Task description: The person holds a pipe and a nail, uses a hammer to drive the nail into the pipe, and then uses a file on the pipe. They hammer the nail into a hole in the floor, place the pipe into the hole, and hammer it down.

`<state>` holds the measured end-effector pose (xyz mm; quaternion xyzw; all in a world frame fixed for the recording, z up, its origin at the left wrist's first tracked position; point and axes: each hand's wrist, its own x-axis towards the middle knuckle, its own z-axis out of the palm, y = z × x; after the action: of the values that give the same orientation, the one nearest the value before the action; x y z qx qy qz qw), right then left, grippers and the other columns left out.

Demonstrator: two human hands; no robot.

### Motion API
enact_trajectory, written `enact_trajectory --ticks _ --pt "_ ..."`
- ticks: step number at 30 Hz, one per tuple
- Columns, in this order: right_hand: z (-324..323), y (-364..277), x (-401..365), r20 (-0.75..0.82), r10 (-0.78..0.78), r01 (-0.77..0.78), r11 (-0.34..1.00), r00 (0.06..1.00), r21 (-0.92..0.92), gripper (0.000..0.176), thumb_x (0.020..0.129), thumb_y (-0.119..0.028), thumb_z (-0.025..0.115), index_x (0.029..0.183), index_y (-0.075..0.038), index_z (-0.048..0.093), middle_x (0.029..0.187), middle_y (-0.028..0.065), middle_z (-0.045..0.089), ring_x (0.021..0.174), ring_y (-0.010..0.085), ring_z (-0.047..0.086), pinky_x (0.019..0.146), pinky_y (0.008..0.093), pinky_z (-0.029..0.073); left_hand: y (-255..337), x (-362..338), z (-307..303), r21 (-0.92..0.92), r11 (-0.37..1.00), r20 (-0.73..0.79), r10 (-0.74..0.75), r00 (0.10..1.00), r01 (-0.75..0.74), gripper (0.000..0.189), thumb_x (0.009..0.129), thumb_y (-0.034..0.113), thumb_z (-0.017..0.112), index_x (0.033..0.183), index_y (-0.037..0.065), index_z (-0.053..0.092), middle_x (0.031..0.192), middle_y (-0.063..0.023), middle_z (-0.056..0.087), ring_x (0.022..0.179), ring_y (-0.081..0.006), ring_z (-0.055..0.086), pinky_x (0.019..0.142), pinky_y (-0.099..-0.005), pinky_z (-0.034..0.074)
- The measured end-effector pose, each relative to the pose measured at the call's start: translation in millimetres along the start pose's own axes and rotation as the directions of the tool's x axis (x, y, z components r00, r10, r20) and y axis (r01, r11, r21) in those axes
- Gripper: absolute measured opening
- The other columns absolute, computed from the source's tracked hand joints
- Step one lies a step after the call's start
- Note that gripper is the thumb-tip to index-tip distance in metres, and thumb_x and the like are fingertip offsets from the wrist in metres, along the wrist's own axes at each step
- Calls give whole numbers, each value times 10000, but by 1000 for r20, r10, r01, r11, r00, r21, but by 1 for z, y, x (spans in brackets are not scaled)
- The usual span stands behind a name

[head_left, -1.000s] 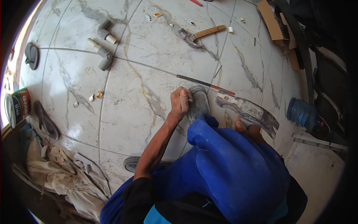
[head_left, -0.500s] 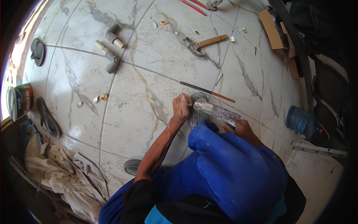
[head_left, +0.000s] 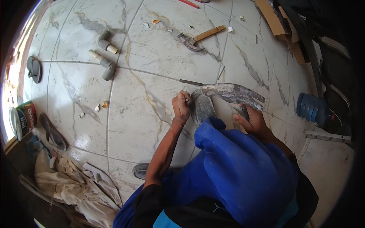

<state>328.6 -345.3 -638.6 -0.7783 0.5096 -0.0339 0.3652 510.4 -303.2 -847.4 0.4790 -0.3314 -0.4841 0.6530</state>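
My left hand (head_left: 181, 104) rests on the marble floor tile (head_left: 144, 110), fingers pinched shut around a small pale piece too small to identify. It sits right beside a grey sandal (head_left: 202, 108) just beyond my blue-trousered knee (head_left: 228, 152). My right hand (head_left: 253, 121) grips the handle of a cement-crusted hammer (head_left: 234, 93). The hammer's head points left, hanging just above the sandal and close to my left fingers. A thin dark rod (head_left: 190, 82) lies on the floor just beyond the hammer head.
A wooden-handled hammer (head_left: 197, 38) lies farther out. Grey pipe fittings (head_left: 104, 62) lie at the upper left, and a paint can (head_left: 23, 117), a sandal (head_left: 53, 133) and rags (head_left: 76, 182) at the left. At the right are a blue bottle (head_left: 311, 108) and cardboard (head_left: 273, 17).
The crusted hammer swung from the right down to my left fingers, then lifted slightly. My left hand stayed pinched at the same spot beside the sandal.
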Motion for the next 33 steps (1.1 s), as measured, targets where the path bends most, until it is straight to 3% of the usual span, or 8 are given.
enact_trajectory --ticks 5,14,17,19,21,23,28,33 --pt "3 17 -10 -39 292 -271 922 955 277 327 866 -296 579 902 25 522 628 151 559 548 221 543 560 326 422 11 12 -7 -228 973 -105 -2 994 -22 452 959 373 218 905 10 483 824 -123 506 839 -250 504 818 -380 378" --pt "9 45 -9 51 293 -289 877 955 383 386 874 -269 571 1111 30 511 760 192 622 696 258 626 653 331 464 23 5 -19 -92 993 -149 58 987 -72 543 955 477 192 962 12 474 890 -158 532 834 -244 520 817 -369 392" --pt "13 46 -7 -33 249 -209 871 968 445 308 855 -262 594 950 27 543 670 122 576 601 157 550 578 287 422 17 1 -14 -14 998 -195 57 979 -61 605 941 537 175 971 14 477 900 -156 544 845 -242 530 822 -368 392" --pt "10 51 -6 75 242 -252 889 967 383 402 870 -270 577 1123 35 508 823 201 628 732 271 633 679 342 475 15 -2 -9 45 991 -214 -117 970 130 673 921 592 105 984 37 481 895 -120 555 848 -234 539 853 -378 383" --pt "15 53 -7 -36 152 -129 926 988 355 395 864 -274 587 1081 50 527 833 201 632 744 271 637 687 339 481 11 -4 1 80 978 -285 -160 945 190 741 895 638 69 919 31 494 834 -98 562 756 -198 521 758 -319 398" --pt "19 57 -8 1 167 -154 908 986 391 398 853 -277 600 1070 51 538 845 200 636 756 269 641 692 335 486 5 -12 4 -67 880 -298 -467 832 470 796 853 711 126 821 29 534 766 -78 544 702 -165 494 676 -255 373" --pt "24 57 -10 17 184 -173 881 983 441 422 820 -299 635 1045 52 570 867 202 645 776 273 651 699 330 498 -8 -16 14 -140 944 -257 -325 910 298 689 879 674 139 620 76 362 582 -55 428 501 -120 355 432 -229 241" --pt "36 72 -21 -56 90 -60 912 994 405 414 810 -305 643 1025 44 579 843 211 639 752 293 647 691 340 497 -10 -19 17 -114 981 -349 -185 918 155 650 885 659 208 698 68 403 621 -64 456 503 -126 398 427 -234 274"
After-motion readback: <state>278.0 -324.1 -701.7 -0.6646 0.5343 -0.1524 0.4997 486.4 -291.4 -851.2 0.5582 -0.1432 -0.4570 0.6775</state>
